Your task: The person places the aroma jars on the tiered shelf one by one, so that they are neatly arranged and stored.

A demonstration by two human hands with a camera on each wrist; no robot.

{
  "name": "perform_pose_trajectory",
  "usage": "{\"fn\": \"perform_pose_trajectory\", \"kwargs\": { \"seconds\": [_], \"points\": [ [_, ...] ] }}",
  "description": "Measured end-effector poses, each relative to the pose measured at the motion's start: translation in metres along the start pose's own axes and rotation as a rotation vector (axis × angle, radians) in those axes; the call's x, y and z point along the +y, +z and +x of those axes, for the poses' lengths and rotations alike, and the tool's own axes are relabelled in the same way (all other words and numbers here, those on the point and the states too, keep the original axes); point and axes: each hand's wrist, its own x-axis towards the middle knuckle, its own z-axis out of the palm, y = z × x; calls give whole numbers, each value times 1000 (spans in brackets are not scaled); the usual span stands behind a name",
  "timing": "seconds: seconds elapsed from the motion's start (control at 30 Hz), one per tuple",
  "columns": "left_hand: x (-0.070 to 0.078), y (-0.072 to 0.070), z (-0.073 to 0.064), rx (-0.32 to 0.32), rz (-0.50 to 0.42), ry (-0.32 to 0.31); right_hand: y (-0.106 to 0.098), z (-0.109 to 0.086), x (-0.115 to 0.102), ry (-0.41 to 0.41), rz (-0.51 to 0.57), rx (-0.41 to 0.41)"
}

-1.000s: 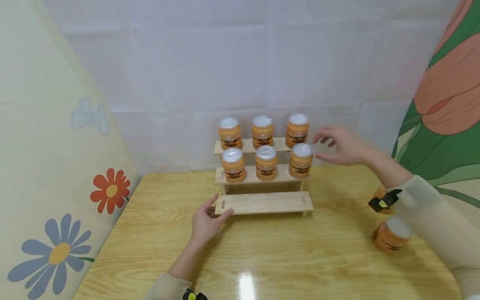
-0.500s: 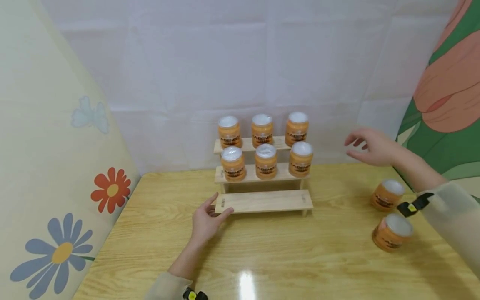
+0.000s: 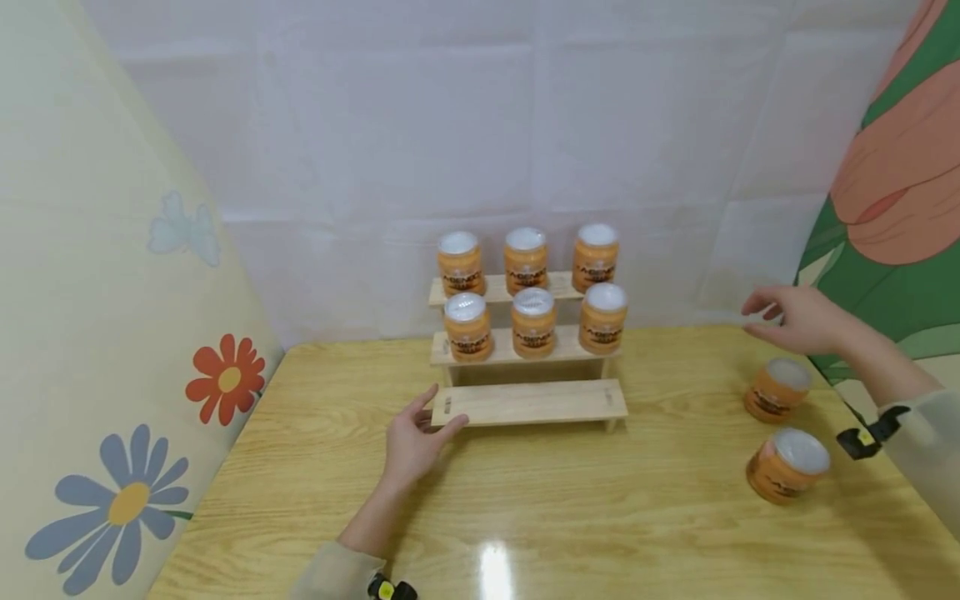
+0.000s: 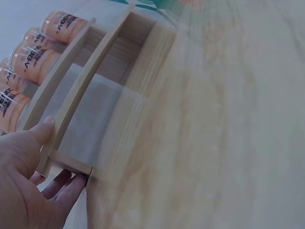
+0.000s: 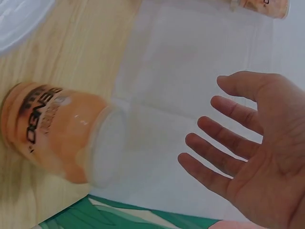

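A three-tier wooden display stand stands on the table, its lowest step bare. My left hand grips the left end of that step. In the left wrist view the thumb lies on the step's edge and the other fingers bend around its end support. Orange jars with pale lids stand three to a step, such as the middle-step jar and the top-step jar. My right hand hovers, fingers spread and holding nothing, above and behind a loose orange jar. That jar shows beside the fingers in the right wrist view.
A second loose jar sits on the wooden table, nearer the front at the right. White cloth hangs behind the stand. Painted panels border both sides, with a flower on the left and a tulip on the right.
My right hand has moved right, away from the rightmost middle-step jar to the loose jars, uncovering the farther one. The left hand keeps its grip on the stand.
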Motion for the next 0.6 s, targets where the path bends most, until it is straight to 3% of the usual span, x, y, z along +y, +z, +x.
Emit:
{"fn": "perform_pose_trajectory", "kwargs": {
  "seconds": [0.4,0.6],
  "points": [
    [-3,-2,2,-28,-7,-25,10,-21,17,114,2,-109],
    [-5,-8,5,-73,-16,-47,17,-29,26,118,35,-190]
  ]
}}
